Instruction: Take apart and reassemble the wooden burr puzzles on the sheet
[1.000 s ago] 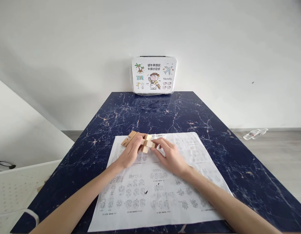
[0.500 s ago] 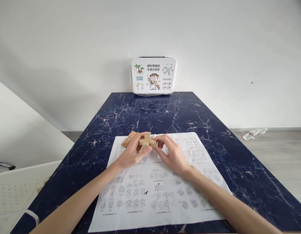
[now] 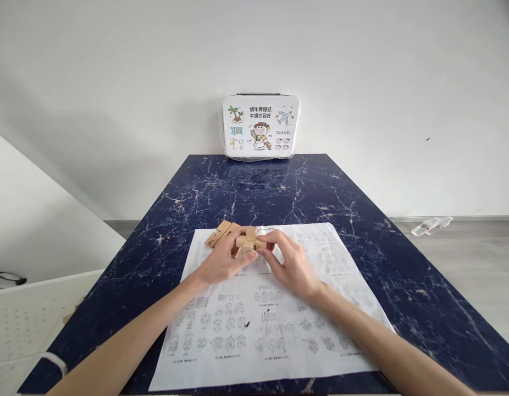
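Note:
Between my two hands is a small cluster of interlocking wooden puzzle pieces (image 3: 250, 237), held just over the upper part of a printed sheet (image 3: 287, 341). My left hand (image 3: 221, 260) grips the cluster from the left, thumb at its near side and fingers round the far side. From the right, my right hand (image 3: 291, 260) pinches the cluster's right end between thumb and fingers. Beside my left hand lie loose notched wooden pieces (image 3: 221, 232) with dark markings, partly hidden by its fingers.
Rows of line diagrams cover the sheet on the dark blue marbled table (image 3: 254, 203). A white illustrated case (image 3: 260, 127) in clear plastic stands at the far edge against the wall. At the lower left is a white perforated basket (image 3: 23, 324). Clear packaging (image 3: 431, 225) lies on the floor at right.
My right fingers have shifted slightly onto the right end of the wooden cluster, which has turned a little. More of the loose pieces beside my left hand shows now.

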Demonstrator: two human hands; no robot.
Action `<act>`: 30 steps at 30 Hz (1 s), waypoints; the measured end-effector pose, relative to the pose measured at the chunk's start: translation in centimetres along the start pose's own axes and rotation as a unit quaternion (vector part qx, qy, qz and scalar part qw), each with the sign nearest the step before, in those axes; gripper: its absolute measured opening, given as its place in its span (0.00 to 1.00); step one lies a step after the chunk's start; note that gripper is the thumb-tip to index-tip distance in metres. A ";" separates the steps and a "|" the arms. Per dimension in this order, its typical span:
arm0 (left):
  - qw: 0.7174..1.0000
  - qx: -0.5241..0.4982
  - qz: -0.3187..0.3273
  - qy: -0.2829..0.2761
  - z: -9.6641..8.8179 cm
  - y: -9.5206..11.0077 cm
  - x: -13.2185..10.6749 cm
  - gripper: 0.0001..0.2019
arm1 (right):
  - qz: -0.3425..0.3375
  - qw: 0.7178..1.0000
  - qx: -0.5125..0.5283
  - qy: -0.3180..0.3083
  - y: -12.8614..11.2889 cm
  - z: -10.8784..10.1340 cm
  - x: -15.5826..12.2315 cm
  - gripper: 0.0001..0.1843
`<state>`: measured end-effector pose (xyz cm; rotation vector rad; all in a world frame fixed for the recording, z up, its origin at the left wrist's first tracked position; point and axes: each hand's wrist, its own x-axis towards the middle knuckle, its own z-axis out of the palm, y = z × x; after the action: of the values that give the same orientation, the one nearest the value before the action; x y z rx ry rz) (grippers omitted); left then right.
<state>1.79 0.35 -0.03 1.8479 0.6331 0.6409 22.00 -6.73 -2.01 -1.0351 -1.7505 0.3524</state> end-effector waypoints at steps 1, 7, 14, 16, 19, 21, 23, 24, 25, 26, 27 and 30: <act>1.000 -0.004 0.003 -0.002 0.0 0.0 0.0 0.27 | 0.005 1.000 0.001 -0.001 -0.1 0.0 0.0 0.05; 0.999 -0.009 0.031 0.003 0.0 0.2 0.1 0.25 | 0.074 0.997 0.008 -0.014 0.1 -0.1 0.0 0.10; 0.999 -0.001 0.036 0.015 0.0 0.6 0.2 0.26 | 0.115 0.992 0.030 -0.031 0.2 -0.2 0.2 0.10; 1.000 -0.002 0.030 0.009 -0.1 0.5 0.2 0.26 | 0.110 0.992 0.036 -0.039 0.0 -0.3 0.2 0.09; 1.000 -0.010 0.024 0.000 -0.2 0.3 0.2 0.26 | 0.103 0.993 0.034 -0.043 -0.1 -0.3 0.1 0.09; 1.000 -0.009 0.021 -0.002 -0.3 0.3 0.1 0.26 | 0.101 0.994 0.029 -0.041 -0.1 -0.3 0.1 0.09; 1.000 0.000 0.017 0.002 -0.3 0.3 0.1 0.26 | 0.103 0.993 0.029 -0.042 -0.2 -0.3 0.1 0.09; 1.000 0.004 0.017 0.005 -0.2 0.4 0.1 0.26 | 0.105 0.993 0.033 -0.042 -0.2 -0.3 0.1 0.09; 1.000 0.007 0.017 0.010 -0.2 0.4 0.1 0.25 | 0.108 0.992 0.037 -0.044 -0.2 -0.3 0.1 0.09; 1.000 0.008 0.018 0.016 -0.1 0.5 0.1 0.26 | 0.111 0.992 0.042 -0.045 -0.1 -0.3 0.2 0.09; 0.999 0.008 0.021 0.026 0.0 0.5 0.1 0.26 | 0.112 0.992 0.045 -0.046 0.0 -0.3 0.3 0.09; 0.996 0.022 0.025 0.079 0.1 0.4 0.1 0.31 | 0.107 0.992 0.024 -0.056 0.6 -0.2 0.4 0.06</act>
<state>2.04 0.21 0.34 1.8719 0.7104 0.8172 22.46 -6.15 -2.07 -1.1896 -1.7256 0.5953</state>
